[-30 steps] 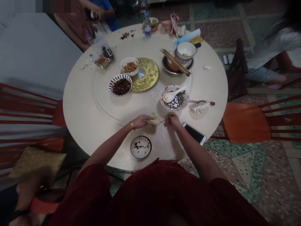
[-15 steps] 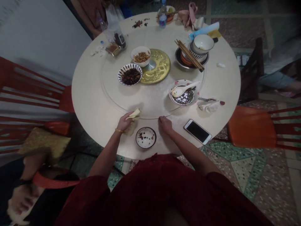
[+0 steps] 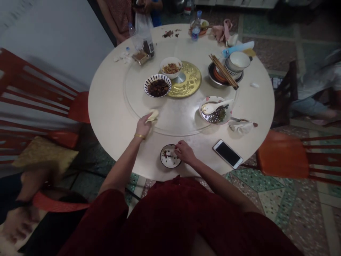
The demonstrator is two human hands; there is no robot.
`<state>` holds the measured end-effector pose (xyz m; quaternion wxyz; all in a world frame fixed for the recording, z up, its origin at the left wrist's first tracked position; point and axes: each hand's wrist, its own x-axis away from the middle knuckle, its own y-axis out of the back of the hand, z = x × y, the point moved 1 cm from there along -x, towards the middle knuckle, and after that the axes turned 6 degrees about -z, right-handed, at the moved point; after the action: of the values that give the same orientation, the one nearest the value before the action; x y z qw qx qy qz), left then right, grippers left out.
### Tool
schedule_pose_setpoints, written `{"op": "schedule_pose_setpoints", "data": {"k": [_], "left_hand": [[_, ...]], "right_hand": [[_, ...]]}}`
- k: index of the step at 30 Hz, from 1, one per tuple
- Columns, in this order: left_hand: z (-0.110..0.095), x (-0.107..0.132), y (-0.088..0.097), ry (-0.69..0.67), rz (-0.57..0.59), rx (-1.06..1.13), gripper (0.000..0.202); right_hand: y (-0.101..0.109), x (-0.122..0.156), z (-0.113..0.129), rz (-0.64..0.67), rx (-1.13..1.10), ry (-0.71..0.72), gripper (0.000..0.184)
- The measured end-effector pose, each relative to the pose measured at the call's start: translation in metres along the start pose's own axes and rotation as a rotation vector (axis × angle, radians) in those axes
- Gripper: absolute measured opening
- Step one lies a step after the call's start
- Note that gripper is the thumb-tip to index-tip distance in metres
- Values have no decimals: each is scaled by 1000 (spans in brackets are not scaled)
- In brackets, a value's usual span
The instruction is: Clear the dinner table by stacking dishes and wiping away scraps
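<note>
My left hand (image 3: 143, 125), with a bracelet at the wrist, is closed around a folded pale yellow cloth (image 3: 152, 115) at the near left edge of the glass turntable (image 3: 181, 124). Over the right rim of a small dark-rimmed white bowl (image 3: 170, 164), my right hand (image 3: 185, 153) has its fingers pinched together; whatever they hold, if anything, is hidden. Dark scraps lie inside that bowl. Beyond my right hand stands a soup bowl (image 3: 228, 115) with a white spoon (image 3: 213, 107) resting across it.
A striped bowl of dark food (image 3: 157, 87) and a white bowl of food (image 3: 171, 68) stand by the gold disc (image 3: 190, 87). Stacked bowls (image 3: 239, 62) with chopsticks (image 3: 223, 71) sit right. A phone (image 3: 227, 153) lies near the right edge. Other people are at left.
My right hand has moved from the tabletop to the small bowl's rim. My left hand has pushed the cloth slightly farther across the table. The view has shifted a little.
</note>
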<state>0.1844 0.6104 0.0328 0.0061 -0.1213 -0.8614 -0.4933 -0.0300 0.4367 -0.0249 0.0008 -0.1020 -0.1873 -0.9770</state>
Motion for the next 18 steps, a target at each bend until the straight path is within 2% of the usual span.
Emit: {"op": "schedule_pose_setpoints", "data": {"k": [2,4,6,8,10,11,14,16,18], "left_hand": [[-10,-16,-25,-207,134,-161,48],[-15,-20,-51,-355,327,-293,48],[-12,-11,-67,-448,472,-366,48],[-3,7,-69,-506,540,-374,47],[10,28,-54,-494,596,-328,44],[17,38,-42,-444,622,-291,41],[36,53,6,-155,616,-138,37],[44,45,38,51,503,9,41],[49,23,63,171,290,114,48]], "right_hand": [[-2,-1,-4,-80,-26,-30,17],[1,-5,-17,-187,-109,-125,18],[7,-11,-35,-266,-220,-329,19],[13,-17,-53,-303,-359,-572,17],[17,-23,-64,-328,-502,-753,17],[19,-26,-67,-344,-565,-807,17],[23,-33,-71,-390,-724,-892,15],[25,-37,-77,-414,-830,-942,13],[30,-40,-88,-464,-908,-985,12]]}}
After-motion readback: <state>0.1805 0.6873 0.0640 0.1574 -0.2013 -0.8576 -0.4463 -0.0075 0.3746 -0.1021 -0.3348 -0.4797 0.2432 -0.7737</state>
